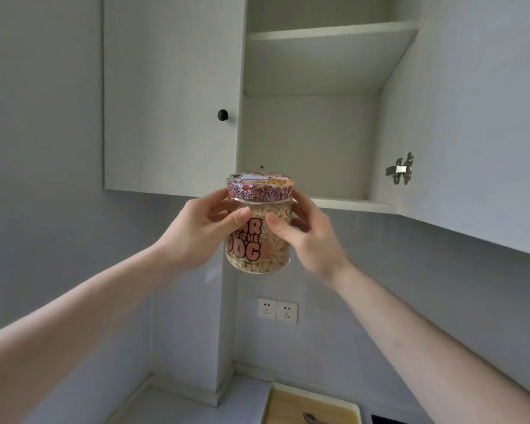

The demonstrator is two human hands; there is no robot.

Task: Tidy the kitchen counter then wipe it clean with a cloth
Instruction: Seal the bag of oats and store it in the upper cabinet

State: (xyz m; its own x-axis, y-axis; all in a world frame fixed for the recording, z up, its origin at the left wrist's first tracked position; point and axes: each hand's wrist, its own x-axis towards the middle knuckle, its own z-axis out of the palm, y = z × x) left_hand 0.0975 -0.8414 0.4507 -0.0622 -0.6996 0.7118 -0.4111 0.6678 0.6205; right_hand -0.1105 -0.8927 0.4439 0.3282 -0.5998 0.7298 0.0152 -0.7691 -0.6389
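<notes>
A closed door [169, 93] with a black knob [222, 114] is at the left. The left hand [196, 234] and the right hand [311, 240] both grip the jar [259, 223], fingers curled around its sides, upright before the open cupboard [312, 133]. Sockets [277, 310] are on the wall below. A tray [314, 403] lies on the table [178, 408], near right.

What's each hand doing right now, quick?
Left hand: closed round the jar, gripping its left side.
Right hand: closed round the same jar, gripping its right side.
</notes>
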